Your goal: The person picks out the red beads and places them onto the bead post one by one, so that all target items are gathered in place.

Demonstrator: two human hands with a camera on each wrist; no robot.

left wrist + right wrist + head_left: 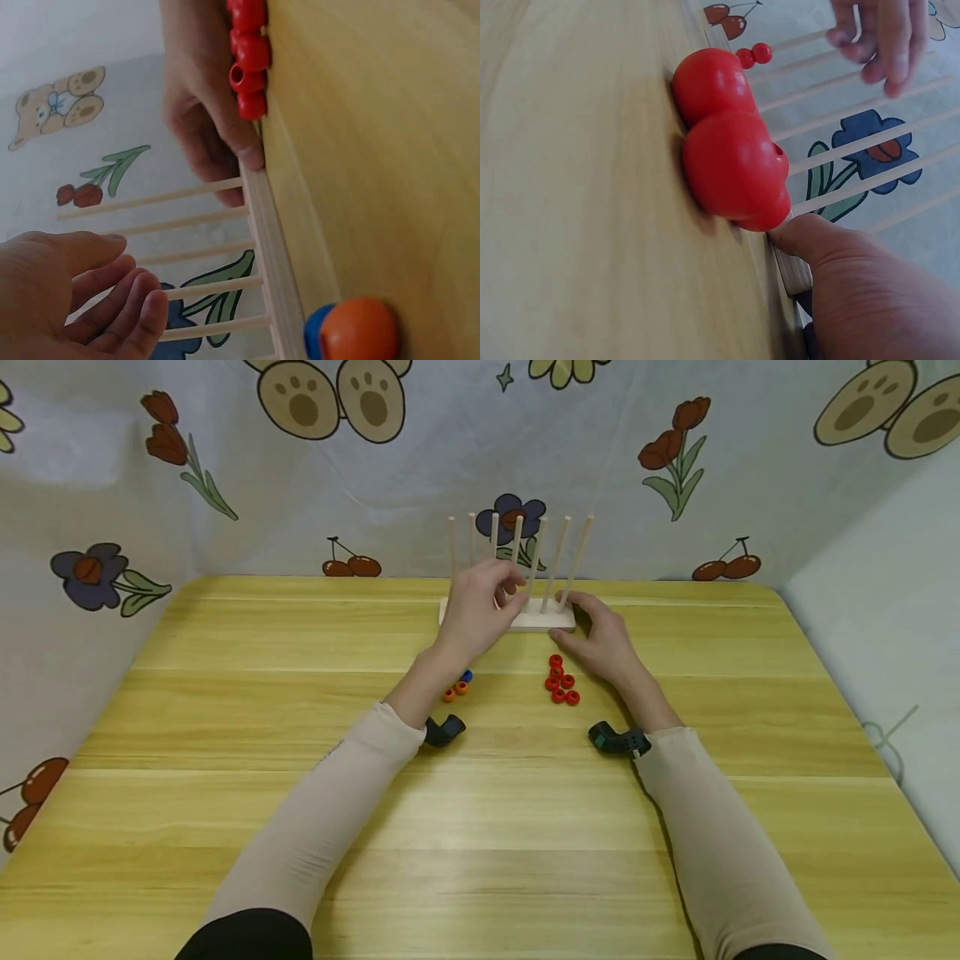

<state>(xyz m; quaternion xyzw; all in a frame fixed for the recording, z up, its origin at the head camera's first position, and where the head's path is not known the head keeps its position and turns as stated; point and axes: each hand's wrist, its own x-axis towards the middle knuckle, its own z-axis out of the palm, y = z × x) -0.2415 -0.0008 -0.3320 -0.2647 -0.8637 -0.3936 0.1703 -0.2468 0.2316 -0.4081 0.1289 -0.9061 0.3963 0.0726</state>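
Note:
A pale wooden rack [531, 622] with several upright pegs [187, 289] stands near the table's back edge. My right hand [603, 639] grips the right end of its base, thumb in front and fingers behind. Over the rack's left and middle part is my left hand [480, 606], its fingers loosely bent among the pegs; nothing shows between them in the left wrist view. Red beads [567, 681] lie in front of the rack near my right hand. Two small red beads [754, 56] appear to sit on the far-end peg in the right wrist view.
Orange beads [462, 688] and a blue bead [467, 676] lie below my left wrist, partly hidden by the forearm. Behind the wooden table [510, 843] hangs a printed cloth [450, 477]. Each wrist wears a black camera [618, 740].

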